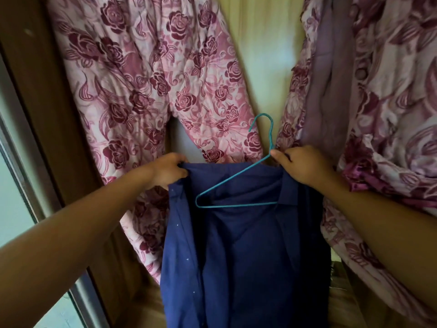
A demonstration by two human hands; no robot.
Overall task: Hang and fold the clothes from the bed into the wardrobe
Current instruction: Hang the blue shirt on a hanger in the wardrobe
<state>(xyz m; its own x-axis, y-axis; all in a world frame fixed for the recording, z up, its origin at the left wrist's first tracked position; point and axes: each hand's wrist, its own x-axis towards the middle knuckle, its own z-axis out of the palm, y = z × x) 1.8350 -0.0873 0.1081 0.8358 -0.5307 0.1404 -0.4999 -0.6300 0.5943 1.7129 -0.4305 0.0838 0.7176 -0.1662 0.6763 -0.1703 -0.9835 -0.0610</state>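
Hanging limp, navy shirt [241, 245] pinched with teal hanger [236, 183]

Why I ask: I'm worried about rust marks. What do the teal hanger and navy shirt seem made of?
The teal hanger looks like thin metal wire with a coloured coating: slim, evenly bent rod. The navy shirt looks like matte woven fabric, perhaps cotton or a blend: soft creases, no sheen.
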